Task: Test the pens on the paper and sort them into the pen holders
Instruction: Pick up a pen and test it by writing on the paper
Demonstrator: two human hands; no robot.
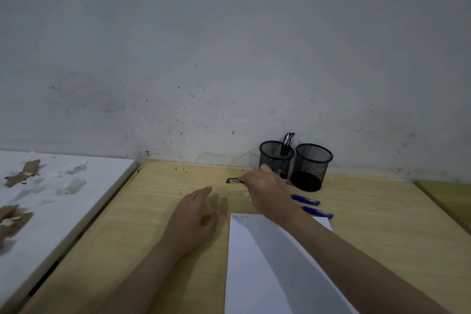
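Observation:
Two black mesh pen holders stand against the wall: the left holder point(275, 158) has a dark pen point(287, 143) standing in it, the right holder point(310, 167) looks empty. My right hand point(267, 191) reaches past the paper and closes its fingers on a dark red pen point(233, 181) lying on the table just left of the left holder. Two blue pens point(307, 200) point(318, 211) lie to the right of my wrist. A white sheet of paper point(260, 262) lies in front of me, a faint scribble at its top left. My left hand point(196, 214) hovers flat beside the paper, holding nothing.
The wooden table point(142, 224) ends at a grey wall behind the holders. To the left sits a white board point(58, 201) with torn brown patches. Another wooden surface point(448, 199) adjoins at the far right.

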